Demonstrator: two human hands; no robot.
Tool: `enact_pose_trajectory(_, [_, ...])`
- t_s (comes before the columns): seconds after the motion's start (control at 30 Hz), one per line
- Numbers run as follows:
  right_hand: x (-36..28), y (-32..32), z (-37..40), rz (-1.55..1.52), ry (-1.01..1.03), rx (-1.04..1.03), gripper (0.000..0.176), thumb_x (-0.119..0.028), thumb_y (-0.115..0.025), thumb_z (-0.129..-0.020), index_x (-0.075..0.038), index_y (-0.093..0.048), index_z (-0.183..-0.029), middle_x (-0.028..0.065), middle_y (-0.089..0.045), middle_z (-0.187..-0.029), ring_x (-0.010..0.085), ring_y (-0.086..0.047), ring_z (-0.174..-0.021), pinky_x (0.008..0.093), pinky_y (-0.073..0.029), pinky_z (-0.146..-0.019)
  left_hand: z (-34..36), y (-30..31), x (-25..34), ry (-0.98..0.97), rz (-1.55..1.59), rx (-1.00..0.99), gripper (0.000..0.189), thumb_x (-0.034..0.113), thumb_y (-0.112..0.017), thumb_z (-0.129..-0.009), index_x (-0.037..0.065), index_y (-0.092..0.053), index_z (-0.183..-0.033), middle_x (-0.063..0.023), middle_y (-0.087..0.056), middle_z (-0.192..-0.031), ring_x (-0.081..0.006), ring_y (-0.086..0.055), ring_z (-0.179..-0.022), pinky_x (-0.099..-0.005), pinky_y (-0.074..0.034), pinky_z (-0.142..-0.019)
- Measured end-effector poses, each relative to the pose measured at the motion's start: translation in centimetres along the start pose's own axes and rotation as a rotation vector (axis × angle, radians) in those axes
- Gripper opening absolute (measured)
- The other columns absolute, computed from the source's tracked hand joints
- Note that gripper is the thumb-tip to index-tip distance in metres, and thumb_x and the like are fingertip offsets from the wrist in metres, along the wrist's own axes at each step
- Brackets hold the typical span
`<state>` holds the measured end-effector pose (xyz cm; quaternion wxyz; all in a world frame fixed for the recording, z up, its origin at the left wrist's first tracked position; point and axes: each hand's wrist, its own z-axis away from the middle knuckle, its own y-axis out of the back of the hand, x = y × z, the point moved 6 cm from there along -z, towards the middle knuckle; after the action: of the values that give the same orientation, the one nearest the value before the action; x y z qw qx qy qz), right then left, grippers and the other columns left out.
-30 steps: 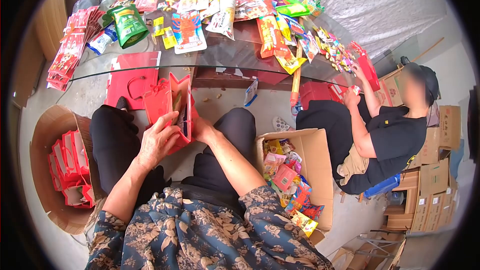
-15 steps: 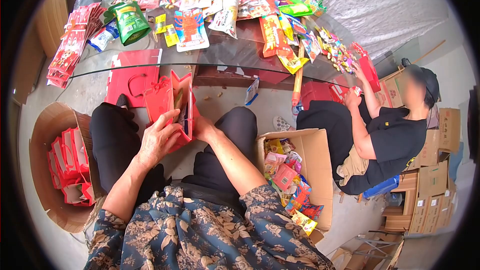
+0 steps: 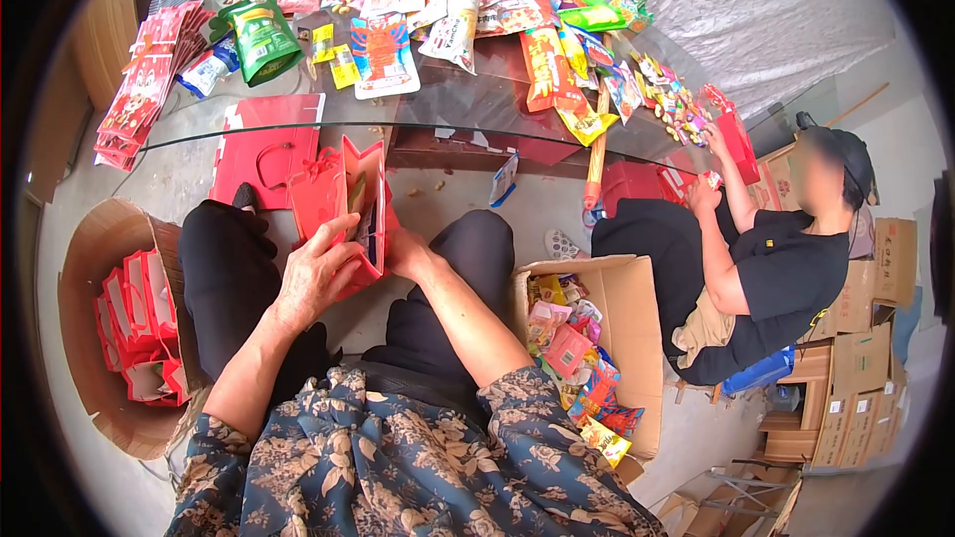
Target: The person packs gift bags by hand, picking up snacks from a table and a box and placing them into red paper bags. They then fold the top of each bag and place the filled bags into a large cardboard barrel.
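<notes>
I hold a red paper gift bag (image 3: 323, 201) upright between my knees, its mouth open with snack packets showing inside. My left hand (image 3: 313, 276) grips the bag's near side, fingers curled over its edge. Mostly hidden behind the bag, my right hand (image 3: 403, 254) supports its right side. Just beyond the bag is the edge of a glass table (image 3: 448, 104) covered with several colourful snack packets, among them a green pouch (image 3: 264, 40) and a lobster-print packet (image 3: 383, 55).
A round basket (image 3: 90, 268) at my left holds several filled red bags. An open cardboard box (image 3: 622, 318) of snacks stands at my right. Another person (image 3: 766, 268) sits on the right, handling a red bag (image 3: 736, 139). Stacked cartons (image 3: 860, 358) fill the far right.
The red bag and both my hands stay almost still; the view has shifted slightly, so the table's contents sit a little higher and to the right.
</notes>
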<state>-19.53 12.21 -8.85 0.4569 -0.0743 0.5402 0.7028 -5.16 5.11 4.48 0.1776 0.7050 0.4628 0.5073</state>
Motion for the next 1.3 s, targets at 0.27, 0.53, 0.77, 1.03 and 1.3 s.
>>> enact_pose_trajectory(0.27, [0.9,-0.9,-1.0,0.040,0.055,0.004,0.030,-0.032,-0.060,-0.086,-0.011,-0.068,-0.107,0.0189,-0.068,-0.101,0.0345,-0.065,-0.098,0.0415,-0.052,-0.083,-0.2,0.2,0.1,-0.003,0.010,0.002,0.022,0.004,-0.070,-0.075,0.005,-0.065,-0.096,-0.0095,-0.053,-0.130,-0.0315,-0.065,-0.095,-0.0397,-0.056,-0.075])
enact_pose_trajectory(0.53, [0.0,-0.1,-0.3,-0.006,0.062,0.007,0.029,-0.033,-0.061,-0.086,-0.014,-0.069,-0.107,0.0157,-0.069,-0.101,0.0340,-0.065,-0.097,0.0410,-0.053,-0.082,-0.1,0.2,0.0,-0.001,0.001,0.001,0.022,0.004,-0.070,-0.075,0.006,-0.064,-0.096,-0.0094,-0.053,-0.130,-0.0313,-0.064,-0.096,-0.0398,-0.056,-0.076])
enact_pose_trajectory(0.77, [6.7,-6.4,-6.5,-0.252,0.169,0.052,0.032,-0.033,-0.062,-0.085,-0.013,-0.066,-0.110,0.0170,-0.067,-0.108,0.0338,-0.064,-0.101,0.0400,-0.052,-0.083,-0.1,0.0,-0.1,-0.018,0.003,0.002,0.021,0.004,-0.070,-0.075,0.006,-0.064,-0.095,-0.0100,-0.054,-0.129,-0.0314,-0.064,-0.098,-0.0398,-0.055,-0.078])
enact_pose_trajectory(1.03, [1.6,-3.1,-4.5,-0.414,0.458,-0.079,0.050,-0.024,-0.070,-0.084,-0.006,-0.051,-0.127,0.0100,-0.058,-0.121,0.0218,-0.056,-0.111,0.0360,-0.048,-0.093,0.1,0.9,-0.5,-0.094,-0.085,-0.052,0.014,0.009,-0.068,-0.075,0.007,-0.062,-0.088,-0.0111,-0.057,-0.118,-0.0280,-0.065,-0.093,-0.0370,-0.056,-0.073])
enact_pose_trajectory(1.3, [5.5,-4.0,-5.3,-0.665,0.271,-0.080,0.030,-0.018,-0.056,-0.094,-0.003,-0.051,-0.120,0.0057,-0.056,-0.111,0.0184,-0.057,-0.101,0.0338,-0.051,-0.082,0.4,-0.1,-1.6,-0.046,-0.005,-0.146,0.009,0.011,-0.059,-0.079,0.004,-0.057,-0.083,-0.0104,-0.053,-0.086,-0.0286,-0.061,-0.079,-0.0406,-0.050,-0.064])
